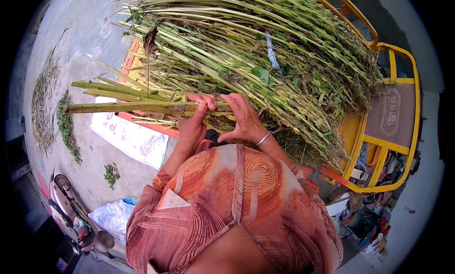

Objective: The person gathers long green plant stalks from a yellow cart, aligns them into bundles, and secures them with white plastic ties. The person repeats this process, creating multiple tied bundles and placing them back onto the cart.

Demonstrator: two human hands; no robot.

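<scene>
Green stalks (237, 51) on a yellow-railed cart (353, 129), grey floor (97, 51) at left.

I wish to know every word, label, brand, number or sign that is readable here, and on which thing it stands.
White sheet: large pink-red characters, not copied here; its finer rows are too blurred to read.
Brown panel: pale outlined emblem, turned sideways; its marks are not clear enough to read.
Plant stalks: no text visible.
</scene>
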